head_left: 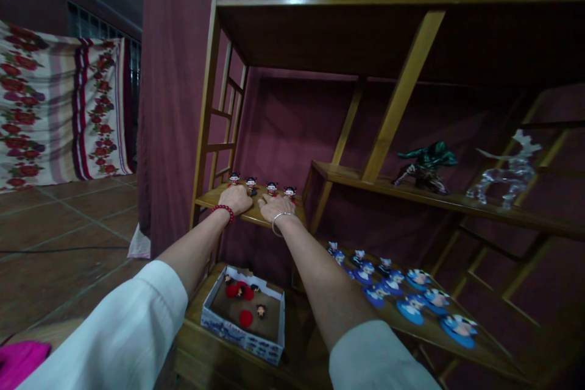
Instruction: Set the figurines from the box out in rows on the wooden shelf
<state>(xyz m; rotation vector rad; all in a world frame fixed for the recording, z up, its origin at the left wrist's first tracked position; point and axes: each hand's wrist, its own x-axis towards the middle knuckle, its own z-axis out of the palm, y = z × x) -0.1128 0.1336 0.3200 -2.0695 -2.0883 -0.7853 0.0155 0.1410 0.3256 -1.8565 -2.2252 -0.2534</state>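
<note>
My left hand [236, 200], a red bead bracelet at its wrist, rests at the small upper shelf [259, 214] with its fingers curled. Whatever those fingers hold is hidden behind the hand. Just beyond it stand a small black-haired doll figurine [234, 178] and another doll figurine [251, 183]. Beside it, my right hand [276, 207], with a silver bangle, lies low over the same shelf, its fingers stretched forward and apart. A third doll figurine [272, 187] and a further doll figurine [289, 192] stand close behind its fingers. All the figurines are upright in a row.
Below, an open cardboard box [280, 341] holds loose dolls and red discs. Several blue-based figurines [414, 309] stand on the lower right shelf. A green figure [432, 164] and a clear deer figurine [507, 173] occupy the shelf above. A lattice side frame [205, 116] borders the left.
</note>
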